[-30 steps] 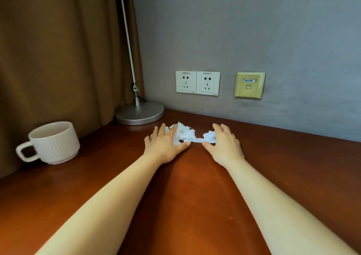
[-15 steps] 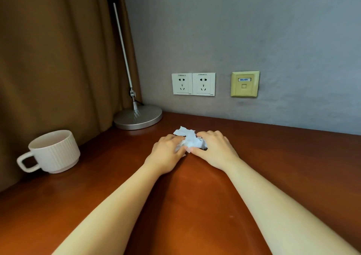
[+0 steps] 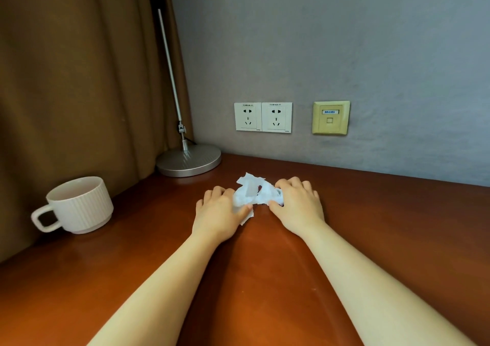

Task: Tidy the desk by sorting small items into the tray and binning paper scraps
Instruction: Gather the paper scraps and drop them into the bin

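A bunch of torn white paper scraps (image 3: 252, 192) lies on the brown wooden desk (image 3: 265, 279) near the back wall. My left hand (image 3: 218, 211) rests palm down at the left of the bunch, its fingers curled onto the scraps. On the right side my right hand (image 3: 297, 207) has its fingers closed over the scraps. The scraps are pressed together between both hands. One scrap pokes out under my left thumb. No tray or bin is in view.
A ribbed white mug (image 3: 77, 207) stands at the desk's left side. A round metal lamp base (image 3: 188, 160) with its thin pole sits in the back left corner by a brown curtain (image 3: 66, 80). Wall sockets (image 3: 262, 117) are on the grey wall.
My hands, spread apart and flat a second ago, have swept inward and gathered the scattered scraps into one bunch. The fingers have curled onto the paper.
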`<state>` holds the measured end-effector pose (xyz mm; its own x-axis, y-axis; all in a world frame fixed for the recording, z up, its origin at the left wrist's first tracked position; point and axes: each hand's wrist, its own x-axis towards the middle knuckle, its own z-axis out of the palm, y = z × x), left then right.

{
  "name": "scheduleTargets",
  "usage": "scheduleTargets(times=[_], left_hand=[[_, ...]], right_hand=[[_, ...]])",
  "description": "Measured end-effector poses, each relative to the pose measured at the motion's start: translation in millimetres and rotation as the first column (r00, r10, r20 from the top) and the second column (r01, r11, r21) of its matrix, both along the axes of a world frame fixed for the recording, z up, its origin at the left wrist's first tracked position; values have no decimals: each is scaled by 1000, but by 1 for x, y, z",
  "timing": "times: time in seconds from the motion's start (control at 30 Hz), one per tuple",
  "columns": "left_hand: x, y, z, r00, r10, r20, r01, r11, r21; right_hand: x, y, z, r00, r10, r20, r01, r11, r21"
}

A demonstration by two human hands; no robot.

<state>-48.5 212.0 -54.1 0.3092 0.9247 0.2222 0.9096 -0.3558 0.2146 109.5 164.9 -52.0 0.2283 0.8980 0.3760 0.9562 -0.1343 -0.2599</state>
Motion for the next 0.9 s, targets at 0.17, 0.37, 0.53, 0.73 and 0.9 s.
scheduleTargets(times=[0.17, 0.37, 0.53, 0.73, 0.9], left_hand=[[1, -1, -2, 999, 33, 43, -34, 999, 37], [3, -4, -2, 994, 105, 28, -107, 993, 55], [1, -4, -4, 994, 105, -27, -103, 991, 84], [6, -6, -1, 997, 72, 39, -77, 989, 127], [6, -13, 2, 992, 52, 118, -68, 988, 137]], right_hand=[[-1, 0, 2, 999, -27, 25, 27, 1000, -8], [-3, -2, 3, 999, -27, -44, 27, 1000, 0], [-2, -3, 4, 996, -49, -76, 51, 998, 21], [-3, -6, 5, 994, -65, -86, 71, 995, 74], [-5, -13, 7, 991, -115, -74, 122, 988, 98]])
